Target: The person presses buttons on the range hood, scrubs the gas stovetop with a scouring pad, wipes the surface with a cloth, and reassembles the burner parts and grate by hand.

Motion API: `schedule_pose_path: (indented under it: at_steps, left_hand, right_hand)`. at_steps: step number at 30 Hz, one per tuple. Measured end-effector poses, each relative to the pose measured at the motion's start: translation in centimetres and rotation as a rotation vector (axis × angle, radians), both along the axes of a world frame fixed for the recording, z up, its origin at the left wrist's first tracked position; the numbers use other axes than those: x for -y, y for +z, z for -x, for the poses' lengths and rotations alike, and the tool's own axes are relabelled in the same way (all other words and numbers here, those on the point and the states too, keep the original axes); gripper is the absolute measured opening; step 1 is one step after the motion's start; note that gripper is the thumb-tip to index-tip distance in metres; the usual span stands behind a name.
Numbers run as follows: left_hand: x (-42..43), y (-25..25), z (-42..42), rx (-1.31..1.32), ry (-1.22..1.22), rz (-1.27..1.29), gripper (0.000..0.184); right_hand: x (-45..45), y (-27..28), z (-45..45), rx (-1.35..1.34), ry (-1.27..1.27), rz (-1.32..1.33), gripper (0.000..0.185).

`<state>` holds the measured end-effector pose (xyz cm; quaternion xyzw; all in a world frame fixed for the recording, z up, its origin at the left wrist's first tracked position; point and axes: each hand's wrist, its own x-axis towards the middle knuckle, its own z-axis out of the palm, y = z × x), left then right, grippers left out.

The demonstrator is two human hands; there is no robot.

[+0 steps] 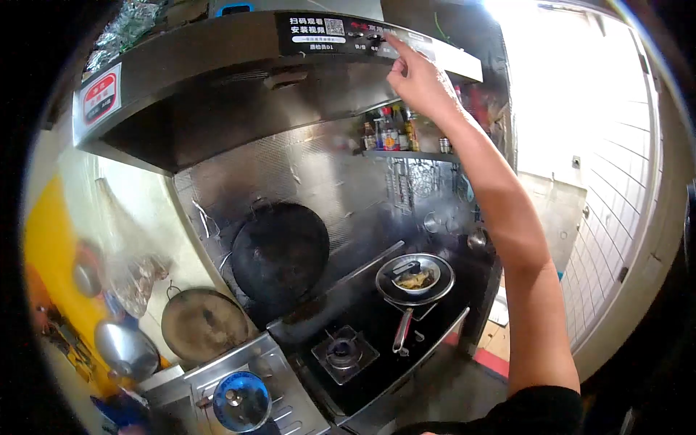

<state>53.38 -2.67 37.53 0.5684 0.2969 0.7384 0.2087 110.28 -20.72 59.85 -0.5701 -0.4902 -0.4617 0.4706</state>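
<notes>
My right hand [423, 78] is raised to the front panel of the range hood [239, 94]. Its index finger is stretched out, with the tip at the row of switches [373, 38] on the black label; whether it presses one I cannot tell. The thumb stands apart, the other fingers are curled, and the hand holds nothing. Below, on the black gas stove [312, 373], a frying pan [403, 330] with a red and grey handle sits on the right burner. In it rests a metal bowl [429, 282] with yellowish food and a dark utensil. My left hand is not visible.
A black wok [280, 254] leans against the back wall, and a brown round pan [203, 326] hangs at left. A blue-rimmed bowl [243, 395] stands on the steel counter [290, 395]. Bottles [391, 130] line a shelf under the hood. The left burner [344, 353] is uncovered.
</notes>
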Motion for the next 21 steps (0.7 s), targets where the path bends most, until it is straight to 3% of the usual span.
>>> schedule_pose_path:
  at_steps: [3, 10, 15, 21]
  left_hand:
    - [1.8, 0.3, -2.8, 0.0, 0.043, 0.0, 0.047]
    - [4.8, 1.5, -10.1, -0.017, 0.056, 0.03, 0.046]
    - [6.0, 1.9, -13.7, -0.056, 0.048, 0.036, 0.046]
    - [6.8, 2.2, -15.7, -0.091, 0.065, 0.045, 0.045]
  right_hand:
    - [-0.7, 0.1, -1.6, 0.151, 0.016, -0.112, 0.06]
    - [-0.7, 0.0, -2.8, 0.125, 0.142, 0.037, 0.064]
    - [-1.0, 0.0, -3.7, 0.223, 0.142, -0.008, 0.069]
    - [0.1, -0.1, -4.2, 0.155, 0.16, -0.048, 0.068]
